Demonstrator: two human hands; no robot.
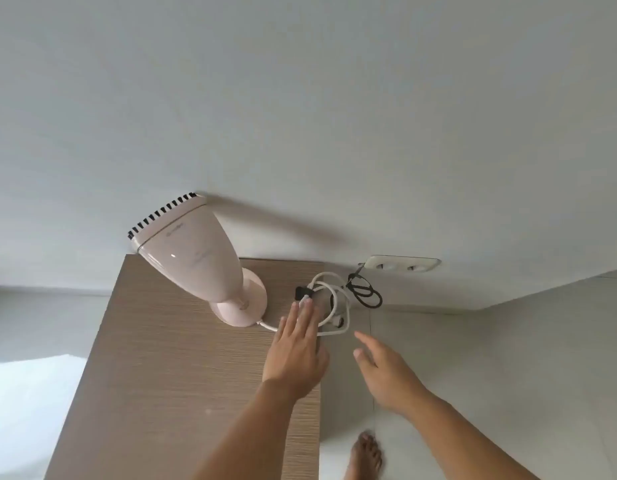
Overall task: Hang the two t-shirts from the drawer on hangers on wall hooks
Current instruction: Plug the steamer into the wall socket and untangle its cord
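**Hands over the cord, no t-shirts in view**

A bare foot [366, 452] stands on the floor. Right hand [386, 370] hovers with fingers spread, holding nothing. Left hand [295, 351] lies flat, fingers straight, on the white cord [334, 306] (coiled) on the wooden tabletop [168, 358]. Beyond stand a pink garment steamer [196, 258] and a wall socket [400, 264].

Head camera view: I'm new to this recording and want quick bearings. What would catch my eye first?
The pale pink garment steamer standing on the wooden cabinet top, leaning toward the white wall. Beside its base lies a coiled white cord, with the left hand flat over it and the right hand open in the air nearby. A wall socket sits just beyond.
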